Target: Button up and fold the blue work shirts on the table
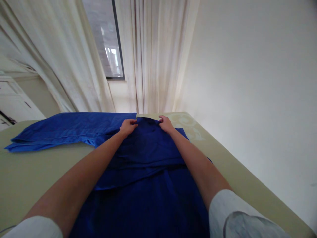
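A dark blue garment (148, 198) is spread over the pale green bed-like surface, running from my body toward the far edge. Part of it lies folded over in layers across the middle. My left hand (128, 127) pinches the left corner of the folded part's far edge. At the right corner of that same edge, my right hand (165, 124) grips the cloth between thumb and fingers. A long, brighter blue piece of cloth (64, 130), like a sleeve or trouser leg, stretches out to the left. Whether it joins the garment under my left forearm I cannot tell.
The green padded surface (49, 175) extends on both sides of the cloth. A white wall (252, 82) runs close along the right. Cream curtains (158, 59) and a window (105, 36) stand beyond the far edge. At the far left is a white cabinet (17, 99).
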{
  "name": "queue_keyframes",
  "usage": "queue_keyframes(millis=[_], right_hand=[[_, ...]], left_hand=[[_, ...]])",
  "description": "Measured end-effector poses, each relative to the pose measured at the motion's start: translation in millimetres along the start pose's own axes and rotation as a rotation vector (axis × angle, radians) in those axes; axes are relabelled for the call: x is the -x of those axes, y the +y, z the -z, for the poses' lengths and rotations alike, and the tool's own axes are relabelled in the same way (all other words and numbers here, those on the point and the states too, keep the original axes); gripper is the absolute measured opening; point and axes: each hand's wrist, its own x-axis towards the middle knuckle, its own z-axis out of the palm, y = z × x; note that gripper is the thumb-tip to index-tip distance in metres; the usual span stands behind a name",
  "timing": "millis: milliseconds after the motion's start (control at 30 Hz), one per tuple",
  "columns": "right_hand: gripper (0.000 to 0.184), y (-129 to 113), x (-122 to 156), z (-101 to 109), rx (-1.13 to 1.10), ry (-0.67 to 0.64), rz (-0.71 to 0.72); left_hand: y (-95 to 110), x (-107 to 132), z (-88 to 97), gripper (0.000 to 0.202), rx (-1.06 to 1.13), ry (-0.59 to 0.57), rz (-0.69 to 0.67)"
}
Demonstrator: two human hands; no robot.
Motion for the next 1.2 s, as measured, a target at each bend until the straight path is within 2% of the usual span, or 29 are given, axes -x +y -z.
queue_keyframes(millis=[67,100,133,167,233,267,300,367,433,500,567,600,667,733,767,833,867,933,967,1000,1067,1133,1200], right_hand=[[0.067,1.8,16.9,24.5,-0.054,-0.009,0.124],[0.067,4.7,28.4,38.5,-0.082,-0.051,0.206],[0.067,8.4,41.3,52.4,-0.097,-0.134,0.289],[0.068,12.4,54.8,65.3,-0.082,-0.252,0.361],[0.068,18.0,80.6,83.5,0.045,-0.503,0.436],[0.066,18.5,91.7,87.4,0.132,-0.564,0.449],[0.064,16.9,101.1,87.2,0.207,-0.553,0.456],[0.056,8.6,115.2,76.8,0.294,-0.409,0.465],[0.050,-2.6,126.1,60.0,0.352,-0.341,0.465],[0.044,-11.7,140.2,47.9,0.415,-0.371,0.465],[0.043,-15.8,164.5,48.7,0.424,-0.316,0.489],[0.044,-15.9,181.7,55.0,0.398,-0.238,0.506],[0.046,-12.8,226.5,77.5,0.322,-0.067,0.526],[0.045,-5.5,282.7,107.1,0.267,0.060,0.493],[0.044,0.1,313.9,121.4,0.254,0.129,0.451],[0.043,15.1,379.1,143.0,0.233,0.327,0.319],[0.044,24.2,411.5,148.3,0.214,0.461,0.248],[0.045,43.4,470.9,146.7,0.163,0.701,0.082],[0.047,52.3,496.1,140.5,0.139,0.789,-0.002],[0.050,60.3,517.4,131.8,0.109,0.844,-0.087],[0.057,72.5,547.0,110.4,0.023,0.852,-0.243],[0.062,80.9,560.7,89.2,-0.111,0.775,-0.360],[0.063,88.3,562.7,72.8,-0.254,0.694,-0.412]], left_hand=[[-4.5,15.0,21.8,0.045,0.160,-0.014,-0.074],[-8.2,24.5,33.6,0.043,0.230,-0.075,-0.116],[-12.3,34.7,44.8,0.040,0.266,-0.193,-0.164],[-16.2,44.8,54.2,0.036,0.259,-0.360,-0.209],[-20.6,62.4,64.4,0.029,0.121,-0.711,-0.269],[-20.4,69.2,64.2,0.027,0.039,-0.792,-0.289],[-18.4,74.8,60.6,0.026,-0.026,-0.777,-0.310],[-10.1,83.1,46.4,0.032,-0.115,-0.552,-0.340],[1.3,91.4,31.1,0.040,-0.203,-0.367,-0.357],[12.3,106.6,24.6,0.046,-0.270,-0.356,-0.357],[20.1,136.0,31.8,0.050,-0.255,-0.302,-0.384],[22.4,157.8,40.1,0.051,-0.217,-0.238,-0.416],[22.9,216.2,62.0,0.050,-0.121,-0.116,-0.514],[17.3,291.6,82.6,0.043,-0.045,-0.095,-0.557],[11.5,333.4,89.2,0.039,-0.013,-0.079,-0.533],[-6.9,418.1,90.8,0.033,0.062,0.038,-0.439],[-19.4,458.0,85.5,0.028,0.090,0.150,-0.377],[-48.1,524.9,65.6,0.022,0.123,0.384,-0.208],[-62.4,549.9,53.0,0.026,0.148,0.438,-0.083],[-75.1,568.8,40.1,0.035,0.205,0.460,0.039],[-93.6,589.3,17.2,0.056,0.376,0.440,0.254],[-101.7,592.1,2.2,0.068,0.576,0.350,0.387],[-102.3,585.9,-3.6,0.070,0.751,0.270,0.453]])
